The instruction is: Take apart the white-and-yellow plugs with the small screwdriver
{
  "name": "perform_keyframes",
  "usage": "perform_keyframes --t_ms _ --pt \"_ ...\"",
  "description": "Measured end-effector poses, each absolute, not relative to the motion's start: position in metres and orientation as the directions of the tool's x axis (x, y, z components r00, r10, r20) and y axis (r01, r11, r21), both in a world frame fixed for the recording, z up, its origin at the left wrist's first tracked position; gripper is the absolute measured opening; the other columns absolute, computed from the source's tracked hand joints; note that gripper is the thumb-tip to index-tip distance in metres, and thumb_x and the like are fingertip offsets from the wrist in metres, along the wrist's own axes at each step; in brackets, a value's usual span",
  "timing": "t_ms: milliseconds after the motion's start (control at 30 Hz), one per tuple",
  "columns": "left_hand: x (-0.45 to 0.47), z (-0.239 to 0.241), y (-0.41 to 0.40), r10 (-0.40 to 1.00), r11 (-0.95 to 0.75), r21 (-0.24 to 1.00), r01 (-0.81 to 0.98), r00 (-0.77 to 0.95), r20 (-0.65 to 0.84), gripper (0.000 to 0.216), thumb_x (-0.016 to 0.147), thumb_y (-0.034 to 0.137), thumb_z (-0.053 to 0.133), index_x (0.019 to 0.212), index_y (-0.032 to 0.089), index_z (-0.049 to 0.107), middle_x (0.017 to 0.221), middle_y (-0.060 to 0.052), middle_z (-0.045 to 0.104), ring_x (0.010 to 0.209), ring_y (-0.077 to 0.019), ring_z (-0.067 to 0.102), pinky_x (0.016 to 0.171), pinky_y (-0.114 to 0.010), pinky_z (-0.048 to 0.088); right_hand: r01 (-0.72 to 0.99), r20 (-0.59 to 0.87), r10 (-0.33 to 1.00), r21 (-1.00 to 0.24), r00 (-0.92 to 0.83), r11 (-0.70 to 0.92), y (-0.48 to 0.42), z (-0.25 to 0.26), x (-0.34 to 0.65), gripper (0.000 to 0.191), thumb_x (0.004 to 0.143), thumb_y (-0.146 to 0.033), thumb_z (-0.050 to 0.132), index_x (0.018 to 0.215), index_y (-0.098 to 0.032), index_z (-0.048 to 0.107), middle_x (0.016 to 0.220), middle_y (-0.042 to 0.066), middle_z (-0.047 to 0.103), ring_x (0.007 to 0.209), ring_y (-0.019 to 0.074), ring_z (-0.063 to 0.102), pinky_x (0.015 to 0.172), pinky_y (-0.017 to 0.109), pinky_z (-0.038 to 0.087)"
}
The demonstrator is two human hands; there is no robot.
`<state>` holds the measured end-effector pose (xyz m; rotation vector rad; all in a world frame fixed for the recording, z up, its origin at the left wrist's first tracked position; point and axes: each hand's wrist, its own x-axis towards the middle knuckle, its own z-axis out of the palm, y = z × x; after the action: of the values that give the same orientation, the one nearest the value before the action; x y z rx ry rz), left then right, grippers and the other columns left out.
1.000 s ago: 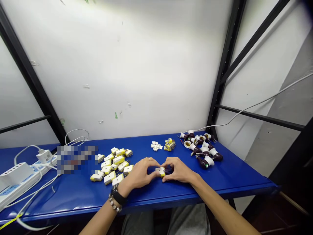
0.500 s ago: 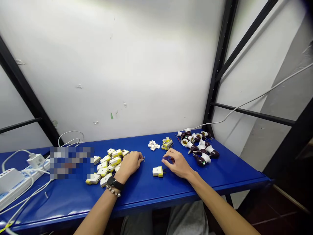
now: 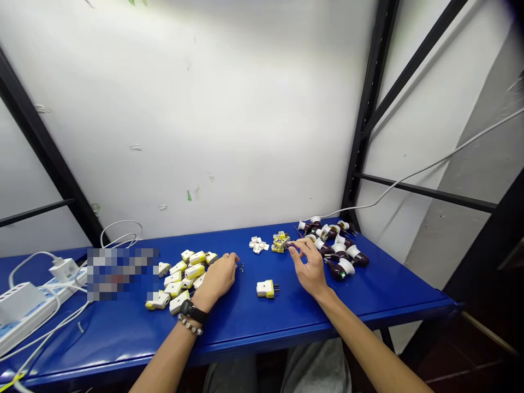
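Right hand [image 3: 311, 265] pinching small purple tool [image 3: 292, 245] by yellow plug parts [image 3: 280, 242]; left hand [image 3: 216, 279] loosely curled, resting on table [image 3: 245, 325] beside white-yellow plug pile [image 3: 182, 277].

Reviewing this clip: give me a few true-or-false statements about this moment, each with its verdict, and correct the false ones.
1. The left hand has a black watch and a beaded bracelet at its wrist. True.
2. The right hand holds the white-and-yellow plug. False: the plug lies on the blue table, apart from both hands; the right fingers pinch a small dark item.
3. Tiny metal pieces lie just past the left fingertips. True.
4. The brown-and-white lamp holders lie at the table's left end. False: they are heaped toward its right end.
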<state>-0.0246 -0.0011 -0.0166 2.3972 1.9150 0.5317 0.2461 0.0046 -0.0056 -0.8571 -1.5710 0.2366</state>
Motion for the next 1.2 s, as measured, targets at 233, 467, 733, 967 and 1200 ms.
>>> perform_keyframes --t_ms 233,467,733,967,1200 --pt "-0.019 -0.007 -0.005 0.915 -0.323 0.487 0.812 0.138 0.379 0.024 0.099 0.025 0.043 0.101 0.019 0.066 0.098 -0.008 0.069 0.087 -0.0226 0.065 0.081 -0.035 0.05 0.064 0.575 0.795 -0.816 0.193 0.575 0.008 0.0 0.244 0.032 0.092 -0.052 0.062 0.092 -0.02 0.067 0.078 0.001 0.059 0.057 0.0152 0.056 0.048 0.028 0.048" --pt "0.015 0.004 -0.023 0.957 -0.27 0.92 0.285 -0.029 0.29 0.038 0.086 0.049 0.064 0.098 0.014 0.074 0.085 -0.009 0.072 0.078 -0.0207 0.065 0.059 -0.025 0.049 -0.381 0.34 0.914 -0.833 0.222 0.402 -0.005 0.01 0.223 0.039 0.082 -0.057 0.073 0.089 -0.02 0.062 0.083 0.001 0.067 0.066 0.0183 0.071 0.044 0.025 0.057" --pt "0.035 0.009 -0.04 0.996 -0.053 0.977 -0.206 -0.088 0.036 0.055 0.062 0.055 0.086 0.099 0.015 0.079 0.093 -0.01 0.071 0.079 -0.0161 0.059 0.055 -0.018 0.044 -0.456 0.347 0.907 -0.785 0.237 0.419 -0.025 0.016 0.207 0.036 0.084 -0.053 0.074 0.089 -0.019 0.062 0.083 0.0 0.067 0.068 0.0169 0.073 0.047 0.023 0.061" --pt "0.038 0.006 -0.039 0.991 -0.098 0.987 -0.126 -0.105 0.085 0.057 0.065 0.058 0.082 0.101 0.014 0.078 0.095 -0.012 0.074 0.08 -0.0185 0.063 0.056 -0.021 0.048 -0.369 0.401 0.889 -0.81 0.221 0.457 -0.028 0.016 0.206 0.033 0.091 -0.052 0.066 0.093 -0.02 0.058 0.086 0.001 0.065 0.068 0.0179 0.071 0.048 0.027 0.062" --pt "0.031 0.001 -0.045 0.943 -0.333 0.893 0.303 0.126 0.309 0.031 0.084 0.043 0.07 0.1 0.018 0.078 0.095 -0.009 0.079 0.089 -0.0244 0.071 0.073 -0.03 0.054 -0.201 0.467 0.88 -0.857 0.088 0.475 -0.025 0.03 0.21 0.037 0.09 -0.057 0.063 0.086 -0.021 0.056 0.075 0.0 0.061 0.053 0.0149 0.064 0.043 0.026 0.057"
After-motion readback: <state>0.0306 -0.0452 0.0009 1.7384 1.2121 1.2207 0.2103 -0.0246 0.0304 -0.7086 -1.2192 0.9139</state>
